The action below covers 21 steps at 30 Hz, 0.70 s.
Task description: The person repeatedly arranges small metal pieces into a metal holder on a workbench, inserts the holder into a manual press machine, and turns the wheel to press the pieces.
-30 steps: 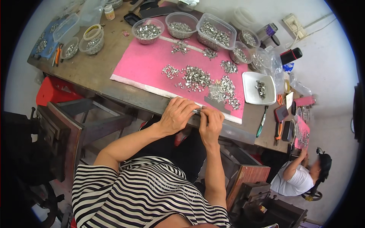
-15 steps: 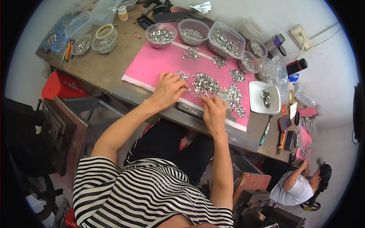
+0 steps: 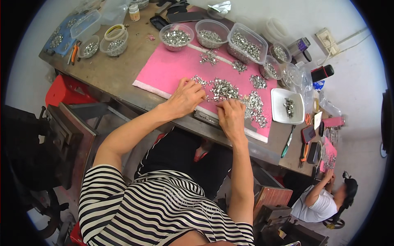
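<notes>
Resting on the pink mat (image 3: 172, 69), both at the pile of small metal clips (image 3: 223, 89): left hand (image 3: 186, 97) at its nine o'clock, fingers curled, right hand (image 3: 231, 116) at six, pinching; actual grasp impossible to tell. Lying at three o'clock, a white square tray (image 3: 279, 107).

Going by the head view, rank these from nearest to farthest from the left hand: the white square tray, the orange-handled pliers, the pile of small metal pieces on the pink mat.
1. Pile of small metal pieces, just right of the left hand.
2. White square tray, farther right, past the mat's edge.
3. Orange-handled pliers, far left on the bench.
</notes>
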Each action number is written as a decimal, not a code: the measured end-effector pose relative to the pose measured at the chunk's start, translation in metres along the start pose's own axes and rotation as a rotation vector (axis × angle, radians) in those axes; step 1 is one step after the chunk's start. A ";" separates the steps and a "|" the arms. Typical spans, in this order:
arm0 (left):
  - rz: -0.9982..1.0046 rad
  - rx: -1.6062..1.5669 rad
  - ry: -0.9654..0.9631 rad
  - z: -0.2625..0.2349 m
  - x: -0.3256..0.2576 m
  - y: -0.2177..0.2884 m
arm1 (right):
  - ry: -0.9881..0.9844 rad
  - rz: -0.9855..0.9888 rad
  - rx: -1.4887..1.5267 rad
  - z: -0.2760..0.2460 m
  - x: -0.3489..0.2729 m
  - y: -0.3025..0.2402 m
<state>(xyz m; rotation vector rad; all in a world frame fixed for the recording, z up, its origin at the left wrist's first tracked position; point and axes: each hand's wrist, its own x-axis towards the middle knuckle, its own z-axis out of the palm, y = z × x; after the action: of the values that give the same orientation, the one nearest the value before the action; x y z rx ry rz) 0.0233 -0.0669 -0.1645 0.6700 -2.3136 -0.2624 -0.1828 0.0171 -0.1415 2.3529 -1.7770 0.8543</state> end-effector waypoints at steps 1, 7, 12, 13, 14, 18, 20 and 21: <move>-0.020 -0.080 -0.002 -0.002 0.000 0.002 | -0.018 0.014 -0.027 0.001 -0.006 0.005; -0.242 -0.564 -0.081 -0.008 -0.012 0.043 | -0.050 0.044 0.135 -0.003 -0.011 0.011; -0.176 -0.512 -0.008 0.005 -0.022 0.050 | -0.047 0.080 0.182 -0.002 -0.014 0.012; -0.164 -0.508 0.006 0.007 -0.024 0.052 | -0.075 0.099 0.185 -0.003 -0.014 0.011; -0.149 -0.506 0.021 0.008 -0.024 0.053 | -0.075 0.099 0.184 -0.004 -0.014 0.011; -0.143 -0.494 0.039 0.011 -0.025 0.056 | -0.118 0.113 0.182 -0.008 -0.013 0.010; -0.130 -0.466 0.051 0.011 -0.024 0.058 | -0.122 0.118 0.183 -0.008 -0.015 0.011; -0.130 -0.467 0.052 0.011 -0.024 0.059 | -0.084 0.131 0.207 -0.006 -0.018 0.012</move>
<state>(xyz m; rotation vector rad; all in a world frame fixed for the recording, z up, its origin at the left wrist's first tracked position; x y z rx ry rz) 0.0077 -0.0044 -0.1644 0.5771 -2.0536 -0.8055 -0.1994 0.0309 -0.1478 2.4517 -1.9844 1.0171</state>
